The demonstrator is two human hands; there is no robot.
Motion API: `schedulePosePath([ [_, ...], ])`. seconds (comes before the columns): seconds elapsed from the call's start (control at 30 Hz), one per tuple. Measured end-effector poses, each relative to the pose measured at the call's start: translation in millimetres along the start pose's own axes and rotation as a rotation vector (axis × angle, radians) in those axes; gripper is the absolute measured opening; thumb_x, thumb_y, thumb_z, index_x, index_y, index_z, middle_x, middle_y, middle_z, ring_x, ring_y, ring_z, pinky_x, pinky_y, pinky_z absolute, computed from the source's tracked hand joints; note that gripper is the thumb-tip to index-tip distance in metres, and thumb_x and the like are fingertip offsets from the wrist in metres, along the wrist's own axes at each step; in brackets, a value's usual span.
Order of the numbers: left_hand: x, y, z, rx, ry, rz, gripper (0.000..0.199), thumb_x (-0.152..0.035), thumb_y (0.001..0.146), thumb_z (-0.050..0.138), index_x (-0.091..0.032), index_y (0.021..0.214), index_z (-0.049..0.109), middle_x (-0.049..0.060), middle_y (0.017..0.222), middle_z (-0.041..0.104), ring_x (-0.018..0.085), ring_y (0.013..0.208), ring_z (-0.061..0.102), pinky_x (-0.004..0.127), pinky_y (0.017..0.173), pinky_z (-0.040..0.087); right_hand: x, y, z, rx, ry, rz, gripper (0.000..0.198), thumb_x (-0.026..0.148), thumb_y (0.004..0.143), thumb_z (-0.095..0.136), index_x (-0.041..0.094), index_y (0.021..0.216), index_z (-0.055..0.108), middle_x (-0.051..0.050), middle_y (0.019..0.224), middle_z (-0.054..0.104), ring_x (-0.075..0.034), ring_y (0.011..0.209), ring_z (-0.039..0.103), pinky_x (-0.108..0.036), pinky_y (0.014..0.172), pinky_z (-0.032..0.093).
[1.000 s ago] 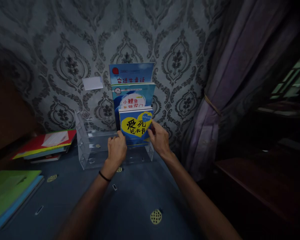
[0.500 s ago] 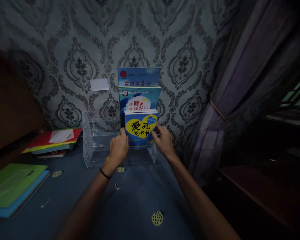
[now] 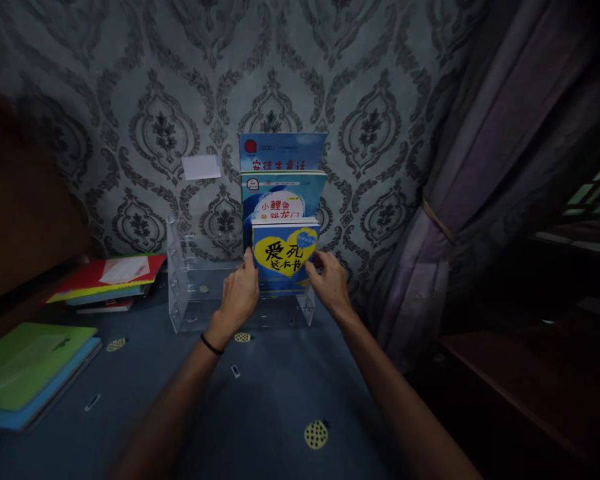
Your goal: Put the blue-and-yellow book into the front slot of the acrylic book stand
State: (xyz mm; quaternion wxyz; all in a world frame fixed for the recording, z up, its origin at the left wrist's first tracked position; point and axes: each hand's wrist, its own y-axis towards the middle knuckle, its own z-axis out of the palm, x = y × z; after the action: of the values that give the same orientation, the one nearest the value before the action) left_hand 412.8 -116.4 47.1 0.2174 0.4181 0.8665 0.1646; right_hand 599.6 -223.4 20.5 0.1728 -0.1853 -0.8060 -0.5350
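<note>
The blue book with the yellow heart stands upright in the front tier of the clear acrylic rack, caught between both hands. The left hand presses its thumb and fingers against the book's left edge, and the right hand pinches the right edge, so each hand is closed on the book. A black band circles the left wrist. Just behind the held book, beyond the fingertips, 2 more blue books rise in steps: a book with a white oval on its cover, then a taller one with a red mark at its top corner, nearest the patterned wallpaper. The part of the rack left of the left hand holds nothing visible. Well to the left of the left hand lies a stack topped by a red folder, and nearer the person's left elbow lies a green folder on a blue one. To the right of the right arm hangs a tied purple curtain. Everything rests on a blue patterned cloth.
</note>
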Motion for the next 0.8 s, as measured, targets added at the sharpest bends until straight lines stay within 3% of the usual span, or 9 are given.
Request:
schedulePosePath([
  [0.1, 1, 1, 3, -0.010, 0.012, 0.014, 0.061, -0.018, 0.103, 0.034, -0.008, 0.160, 0.013, 0.018, 0.100, 0.076, 0.030, 0.091, 0.077, 0.037, 0.076, 0.057, -1, 0, 1, -0.010, -0.010, -0.003, 0.030, 0.034, 0.085, 0.053, 0.017, 0.101, 0.071, -0.009, 0.083, 0.066, -0.028, 0.076, 0.063, -0.043, 0.075, 0.054],
  [0.27, 0, 2, 3, 0.017, 0.062, 0.003, 0.066, -0.015, 0.102, 0.032, -0.008, 0.162, 0.008, 0.017, 0.096, 0.077, 0.030, 0.087, 0.077, 0.037, 0.075, 0.057, 0, -1, 1, -0.026, -0.037, -0.005, 0.027, 0.032, 0.086, 0.052, 0.018, 0.097, 0.071, -0.009, 0.083, 0.067, -0.026, 0.076, 0.062, -0.040, 0.075, 0.052],
  [0.43, 1, 3, 1, 0.003, 0.032, 0.002, 0.063, -0.020, 0.104, 0.034, -0.009, 0.162, 0.012, 0.018, 0.102, 0.076, 0.030, 0.090, 0.076, 0.036, 0.077, 0.057, 3, -2, 1, -0.018, -0.050, 0.014, 0.030, 0.031, 0.086, 0.051, 0.015, 0.100, 0.072, -0.010, 0.085, 0.067, -0.025, 0.078, 0.061, -0.038, 0.076, 0.050],
  [0.63, 9, 6, 6, -0.111, -0.154, 0.078, 0.060, -0.016, 0.100, 0.040, -0.011, 0.158, 0.024, 0.022, 0.134, 0.065, 0.031, 0.107, 0.073, 0.039, 0.087, 0.057, 10, -3, 0, -0.015, -0.125, 0.066, 0.032, 0.029, 0.085, 0.049, 0.016, 0.102, 0.073, -0.010, 0.087, 0.071, -0.025, 0.079, 0.064, -0.037, 0.077, 0.051],
  [0.8, 12, 9, 11, -0.129, -0.221, 0.106, 0.060, -0.014, 0.099, 0.038, -0.007, 0.157, 0.026, 0.023, 0.128, 0.069, 0.032, 0.106, 0.073, 0.041, 0.087, 0.058, 16, -2, -3, 0.058, -0.182, 0.161, 0.038, 0.030, 0.086, 0.048, 0.014, 0.108, 0.074, -0.012, 0.091, 0.076, -0.027, 0.084, 0.069, -0.036, 0.078, 0.052],
])
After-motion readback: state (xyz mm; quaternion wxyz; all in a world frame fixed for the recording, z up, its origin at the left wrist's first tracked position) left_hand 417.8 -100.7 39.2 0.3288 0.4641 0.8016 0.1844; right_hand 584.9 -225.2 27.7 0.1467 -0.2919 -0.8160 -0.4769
